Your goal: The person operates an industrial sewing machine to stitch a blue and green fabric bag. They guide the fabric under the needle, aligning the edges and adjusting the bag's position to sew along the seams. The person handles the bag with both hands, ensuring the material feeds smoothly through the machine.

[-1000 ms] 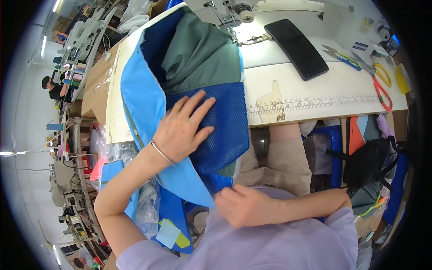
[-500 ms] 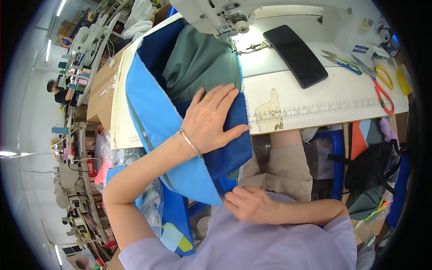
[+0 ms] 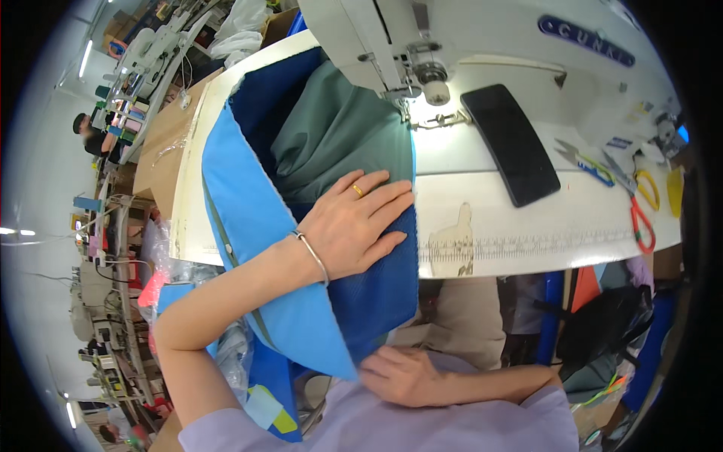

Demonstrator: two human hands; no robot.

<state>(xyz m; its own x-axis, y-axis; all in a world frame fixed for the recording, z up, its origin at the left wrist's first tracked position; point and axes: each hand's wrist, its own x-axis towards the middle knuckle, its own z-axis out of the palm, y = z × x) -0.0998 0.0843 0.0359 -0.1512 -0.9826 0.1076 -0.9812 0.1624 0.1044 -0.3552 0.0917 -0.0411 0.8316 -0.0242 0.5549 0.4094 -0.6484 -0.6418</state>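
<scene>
A sewn fabric piece, light blue outside with dark blue mesh and a grey-green panel, lies under the sewing machine. Its right edge runs up to the lit presser foot. My left hand rests flat on the mesh and green panel, fingers spread, with a ring and a bracelet on it. Beside my lap, at the piece's lower corner, my right hand has its fingers curled on the fabric edge. Its fingertips are partly hidden.
A black phone lies right of the presser foot. Farther right are snips and red-and-yellow-handled scissors. A printed ruler runs along the table's near edge. A cardboard sheet is at the left; a black bag sits below right.
The view has tilted, so table, machine and hands appear lower. My left hand stays flat on the fabric. A bright blue fold by my right hand no longer shows.
</scene>
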